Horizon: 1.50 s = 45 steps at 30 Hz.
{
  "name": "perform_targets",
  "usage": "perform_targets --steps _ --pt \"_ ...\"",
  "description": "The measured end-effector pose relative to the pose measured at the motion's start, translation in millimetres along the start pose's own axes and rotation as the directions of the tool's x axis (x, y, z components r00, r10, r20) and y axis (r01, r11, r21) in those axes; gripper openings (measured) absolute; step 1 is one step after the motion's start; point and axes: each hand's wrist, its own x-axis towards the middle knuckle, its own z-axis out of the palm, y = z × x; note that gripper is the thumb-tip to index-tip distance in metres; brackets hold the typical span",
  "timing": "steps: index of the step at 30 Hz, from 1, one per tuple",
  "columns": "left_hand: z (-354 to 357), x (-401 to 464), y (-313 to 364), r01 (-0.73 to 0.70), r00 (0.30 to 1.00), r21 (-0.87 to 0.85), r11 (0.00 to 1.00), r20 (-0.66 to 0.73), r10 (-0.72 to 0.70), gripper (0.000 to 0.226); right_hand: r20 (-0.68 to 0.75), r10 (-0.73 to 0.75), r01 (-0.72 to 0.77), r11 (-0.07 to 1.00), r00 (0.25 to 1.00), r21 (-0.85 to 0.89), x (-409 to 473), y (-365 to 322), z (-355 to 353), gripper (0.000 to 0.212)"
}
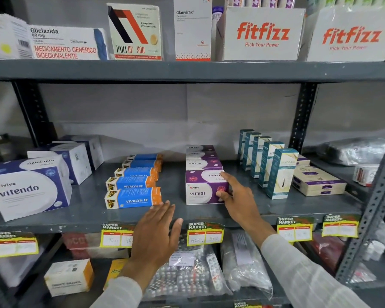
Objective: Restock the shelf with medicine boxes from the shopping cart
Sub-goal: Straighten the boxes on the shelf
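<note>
Purple Virest box (203, 190), right fingers (228, 177) clamped; left hand (157, 230) (fingers apart) at shelf edge (85, 221).

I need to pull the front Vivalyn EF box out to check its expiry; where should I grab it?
Pinch the front Vivalyn EF box across its long front and top faces, coming from the aisle side. It lies flat, another box sits close behind it, and the open left hand is already nearby.

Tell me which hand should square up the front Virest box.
Right. The right hand already touches the front Virest box, fingers on its top and side. The left hand hovers open near the shelf edge.
</note>
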Motion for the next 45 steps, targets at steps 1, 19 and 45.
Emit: perform_targets --steps 1,19,45 --pt "0.0 0.0 0.2 0.001 1.0 0.001 1.0 -0.001 -0.001 0.06 0.006 -0.002 0.002 1.0 1.0 -0.008 -0.4 0.1 -0.6 0.058" --pt "-56.9 -34.9 -158.2 0.253 0.958 -0.02 0.967 -0.133 -0.254 0.065 -0.013 -0.436 0.435 0.899 0.9 -0.057 -16.4 -114.5 72.6 0.031" --pt "-44.6 -38.2 -223.2 0.101 0.988 0.002 0.995 -0.117 -0.1 0.06 -0.022 -0.212 0.206 0.965 0.977 -0.164 -6.3 -142.7 170.1 0.021"
